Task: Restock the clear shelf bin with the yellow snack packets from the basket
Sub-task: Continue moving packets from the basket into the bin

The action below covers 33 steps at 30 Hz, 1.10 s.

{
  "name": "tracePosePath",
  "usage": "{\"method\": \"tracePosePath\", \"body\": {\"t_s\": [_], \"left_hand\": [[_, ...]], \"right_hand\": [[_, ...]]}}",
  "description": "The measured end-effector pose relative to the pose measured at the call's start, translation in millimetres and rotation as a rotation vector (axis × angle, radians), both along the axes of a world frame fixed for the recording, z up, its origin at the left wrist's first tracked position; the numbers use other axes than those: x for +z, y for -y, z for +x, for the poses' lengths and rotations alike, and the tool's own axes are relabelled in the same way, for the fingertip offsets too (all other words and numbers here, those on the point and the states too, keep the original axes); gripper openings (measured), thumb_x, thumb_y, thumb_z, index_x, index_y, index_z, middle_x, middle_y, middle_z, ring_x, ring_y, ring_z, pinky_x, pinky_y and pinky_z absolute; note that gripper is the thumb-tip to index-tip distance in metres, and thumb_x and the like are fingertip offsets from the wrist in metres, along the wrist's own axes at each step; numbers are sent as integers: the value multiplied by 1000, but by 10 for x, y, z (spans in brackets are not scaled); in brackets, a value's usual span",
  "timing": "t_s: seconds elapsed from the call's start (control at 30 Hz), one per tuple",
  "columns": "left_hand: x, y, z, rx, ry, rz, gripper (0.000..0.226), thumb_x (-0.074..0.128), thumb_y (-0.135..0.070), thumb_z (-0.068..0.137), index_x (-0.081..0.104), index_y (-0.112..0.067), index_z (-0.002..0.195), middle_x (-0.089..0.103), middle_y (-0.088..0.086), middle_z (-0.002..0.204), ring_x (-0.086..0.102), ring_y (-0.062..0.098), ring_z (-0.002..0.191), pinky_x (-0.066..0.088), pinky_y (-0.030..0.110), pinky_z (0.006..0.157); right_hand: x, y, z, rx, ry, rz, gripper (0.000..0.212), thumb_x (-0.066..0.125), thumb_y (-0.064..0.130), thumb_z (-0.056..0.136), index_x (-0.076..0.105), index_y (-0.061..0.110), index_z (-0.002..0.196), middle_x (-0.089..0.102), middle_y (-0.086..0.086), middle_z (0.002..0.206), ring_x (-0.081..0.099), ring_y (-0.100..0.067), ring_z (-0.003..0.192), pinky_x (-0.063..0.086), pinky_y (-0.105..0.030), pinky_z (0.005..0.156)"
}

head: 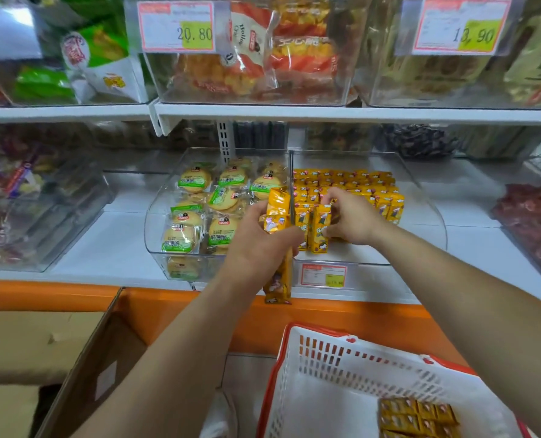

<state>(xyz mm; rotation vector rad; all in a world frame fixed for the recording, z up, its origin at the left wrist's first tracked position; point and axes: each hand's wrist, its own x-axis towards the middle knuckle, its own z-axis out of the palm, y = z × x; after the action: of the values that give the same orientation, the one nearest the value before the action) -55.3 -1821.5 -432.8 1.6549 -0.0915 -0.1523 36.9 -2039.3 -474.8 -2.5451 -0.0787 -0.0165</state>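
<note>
Basket (342, 374) lower right of frame: white plastic lattice walls, red rim. A few flat yellow snack packets (417, 417) lie in its bottom right corner, glossy foil with cartoon print.

Left hand (263, 235) at frame centre, fingers wrapped tight round a long bunch of packets (278, 282). The bunch is held upright and sticks out above and below the fist, in front of the divide between two bins.

Right hand (351, 216) is inside the clear shelf bin (433, 216), fingers and thumb pinching upright packets (319, 229) at the front left of the bin. Bin is clear hard plastic with a curved front. Rows of packets (357, 184) stand on end at its back and right; the front right floor is bare. Small red-bordered price tag (323, 275) on its front lip.

Neighbour bin (155, 235) just left, same clear plastic, touching side to side, holds round biscuits (199, 210) in clear wrappers with green labels.

Both bins sit on a white shelf (105, 248) with an orange front edge (326, 324). Open brown cardboard box (83, 358) lower left.

Upper shelf has more clear bins of bagged snacks, with price tags 20.80 (177, 26) top centre and 13.90 (462, 25) top right.
</note>
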Motion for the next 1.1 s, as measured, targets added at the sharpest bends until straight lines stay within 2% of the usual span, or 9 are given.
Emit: {"method": "tracePosePath", "body": {"t_s": [0.17, 0.3, 0.43, 0.6, 0.7, 0.8, 0.93, 1.03, 1.1], "left_hand": [[-32, -2, 66, -29, 15, 4, 35, 73, -14, 85, 61, -27, 116, 70, -5, 73, 67, 6, 64, 51, 17, 53], [-54, -14, 117, -18, 7, 7, 43, 74, -16, 85, 58, -26, 124, 71, -3, 80, 68, 7, 68, 50, 16, 54], [-107, -2, 153, -16, 7, 10, 38, 74, -17, 85, 58, -30, 116, 71, -4, 81, 67, 0, 63, 46, 10, 49], [-122, 35, 152, -15, 11, 13, 33, 74, -19, 85, 57, -35, 109, 72, -5, 80, 69, 5, 67, 50, 15, 53], [-110, 62, 127, -3, 4, 6, 32, 75, -19, 85, 55, -39, 99, 72, -4, 79, 70, 11, 73, 54, 24, 61], [-94, 88, 97, -10, -12, 1, 35, 75, -21, 85, 56, -36, 110, 72, 0, 84, 70, 15, 77, 53, 29, 66], [-76, 157, 54, 1, -33, -14, 36, 76, -25, 86, 48, -46, 93, 73, -3, 87, 70, 9, 77, 49, 24, 62], [-62, 243, 2, 12, -38, -29, 43, 80, -32, 84, 56, -35, 119, 71, -3, 98, 71, 18, 93, 57, 32, 74], [-45, 296, -44, 28, -65, -20, 77, 83, -40, 80, 42, -24, 144, 66, -6, 102, 69, 22, 102, 57, 44, 92]], "right_hand": [[-127, -72, 221, 1, 43, -212, 53, 87, 20, 72, 52, 25, 110, 56, 1, 105, 57, -25, 99, 49, -37, 79], [-207, -76, 283, -67, 151, -375, 54, 85, 34, 73, 49, 32, 114, 48, 5, 110, 56, -23, 102, 43, -34, 70], [-267, -97, 311, -74, 141, -487, 56, 80, 44, 77, 44, 34, 119, 57, 3, 119, 59, -24, 102, 44, -35, 68], [-247, -139, 249, -81, 91, -488, 64, 77, 44, 80, 41, 31, 131, 57, -1, 128, 60, -26, 107, 47, -36, 73], [-73, -111, 43, -124, 86, -360, 74, 81, 48, 75, 42, 30, 137, 54, 1, 133, 57, -25, 116, 51, -38, 83], [86, -108, -386, -175, 227, -158, 59, 79, 45, 78, 51, 31, 127, 59, 11, 110, 58, -13, 94, 43, -30, 69], [170, -220, -1134, -61, 245, 464, 23, 74, 29, 85, 63, 39, 103, 65, 11, 86, 63, -8, 70, 48, -20, 59], [198, -396, -1527, 89, 123, 678, 27, 71, 41, 79, 64, 45, 105, 68, 13, 96, 70, -13, 78, 56, -27, 66], [176, -510, -1618, 102, 79, 702, 39, 75, 50, 71, 60, 48, 107, 67, 18, 99, 71, -10, 82, 57, -25, 69]]}}
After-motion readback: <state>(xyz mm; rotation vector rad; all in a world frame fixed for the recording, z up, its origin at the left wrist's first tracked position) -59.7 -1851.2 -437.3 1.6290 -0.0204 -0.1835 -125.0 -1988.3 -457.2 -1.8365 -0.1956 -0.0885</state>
